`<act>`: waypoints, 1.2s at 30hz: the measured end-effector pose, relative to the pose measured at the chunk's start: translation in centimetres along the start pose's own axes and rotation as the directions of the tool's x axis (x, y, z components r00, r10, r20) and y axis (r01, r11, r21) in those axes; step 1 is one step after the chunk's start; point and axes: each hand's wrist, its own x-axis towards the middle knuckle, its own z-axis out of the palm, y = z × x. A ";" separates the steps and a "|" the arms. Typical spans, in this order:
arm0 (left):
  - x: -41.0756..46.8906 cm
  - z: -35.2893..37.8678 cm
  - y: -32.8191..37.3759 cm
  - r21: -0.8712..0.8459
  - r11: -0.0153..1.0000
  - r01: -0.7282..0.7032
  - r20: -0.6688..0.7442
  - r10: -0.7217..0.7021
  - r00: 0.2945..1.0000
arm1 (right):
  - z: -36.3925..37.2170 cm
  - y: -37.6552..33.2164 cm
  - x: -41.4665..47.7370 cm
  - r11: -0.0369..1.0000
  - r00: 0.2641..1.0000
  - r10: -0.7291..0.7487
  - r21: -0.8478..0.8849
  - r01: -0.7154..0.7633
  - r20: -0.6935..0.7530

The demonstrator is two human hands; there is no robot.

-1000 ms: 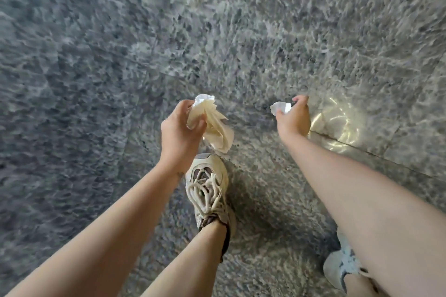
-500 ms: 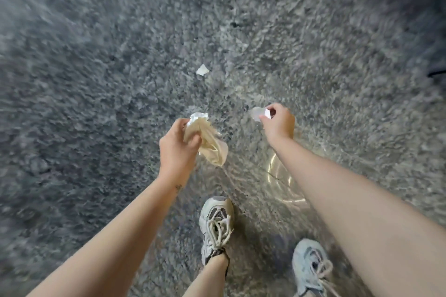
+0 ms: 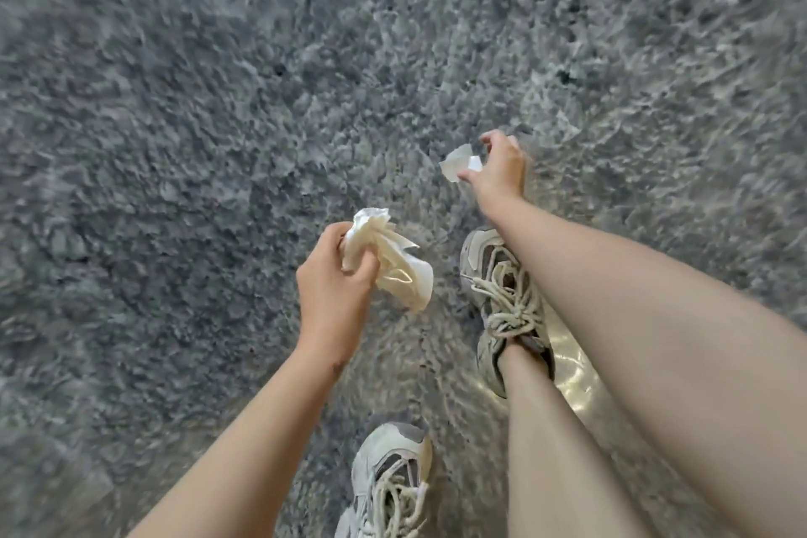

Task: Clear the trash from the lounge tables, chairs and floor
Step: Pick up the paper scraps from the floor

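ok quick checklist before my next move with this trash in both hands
1. Left hand grip on crumpled wrapper: ok, fingers curled round its top.
2. Right hand grip on white scrap: ok, pinched at one edge.
3. A free hand for another pickup: not ok, both are full.
4. Floor free of further trash: cannot tell, the picture is blurred.
5. Somewhere to drop it in view: not ok, nothing shows.

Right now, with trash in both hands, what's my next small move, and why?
Probably pass the white paper scrap from your right hand into the left hand, beside the crumpled cream wrapper it grips. That would free one hand for more litter.
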 end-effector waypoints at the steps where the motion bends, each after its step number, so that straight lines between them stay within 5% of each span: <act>1: 0.5 0.3 -0.4 -0.001 1.000 0.008 -0.016 -0.008 1.000 | 0.6 0.2 0.8 1.000 1.000 -0.003 -0.008 0.003 0.007; 14: 2.2 2.7 -1.6 -0.058 0.992 0.110 -0.010 -0.110 0.994 | 2.5 1.3 2.1 0.988 0.997 -0.051 -0.144 0.058 0.049; 20: 1.3 1.6 2.0 -0.065 0.994 0.090 -0.025 -0.092 0.995 | -2.5 -1.8 -2.6 0.977 0.983 -0.183 0.112 0.184 -0.018; 26: 0.4 -0.8 9.2 -0.062 0.998 -0.014 -0.034 0.012 0.999 | -11.0 -6.9 -8.8 0.890 0.952 -0.296 0.385 0.244 0.082; 36: -5.7 -7.7 21.0 -0.094 0.980 -0.174 0.035 0.178 0.983 | -21.9 -13.3 -18.9 0.872 0.939 -0.300 0.446 0.199 0.166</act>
